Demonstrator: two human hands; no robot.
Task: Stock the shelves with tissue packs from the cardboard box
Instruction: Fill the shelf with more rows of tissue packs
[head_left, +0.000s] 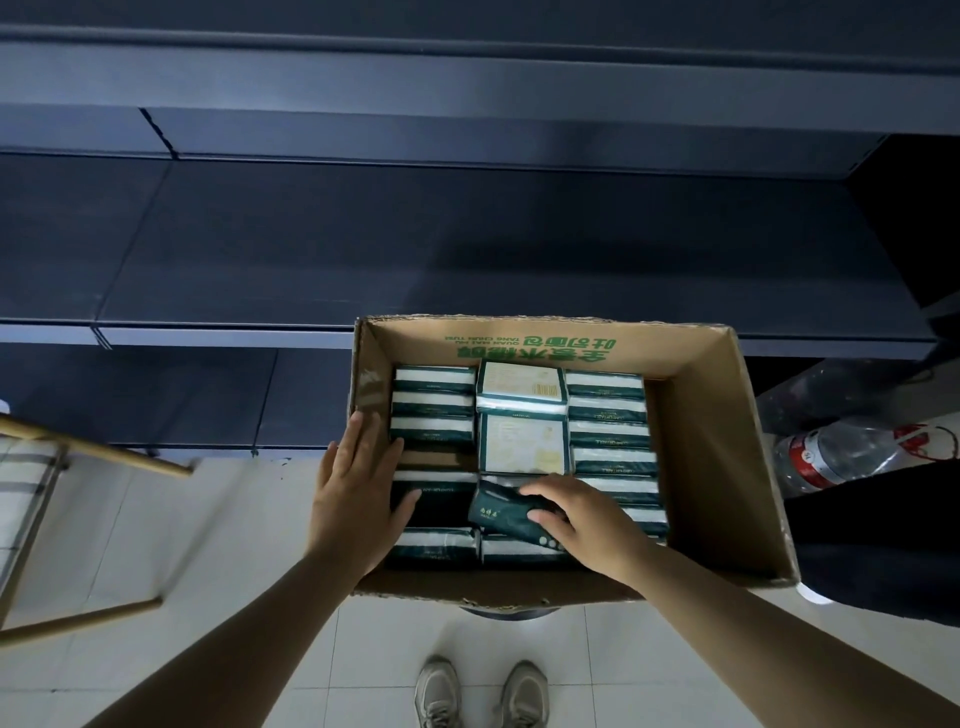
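Note:
An open cardboard box (717, 447) stands in front of me, filled with several green-and-white tissue packs (522, 441) in rows. My right hand (587, 519) grips a dark green tissue pack (498, 512) that is tilted up out of the near middle row. My left hand (358, 493) rests with straight fingers on the box's left wall, its thumb reaching over a pack inside. Dark blue shelves (467, 244) run across the view behind the box and look bare.
A wooden-framed rack (78, 525) stands on the left over the tiled floor. A clear plastic water bottle (841, 452) lies to the right of the box. A dark object sits at the right edge. My shoes (483, 691) show below.

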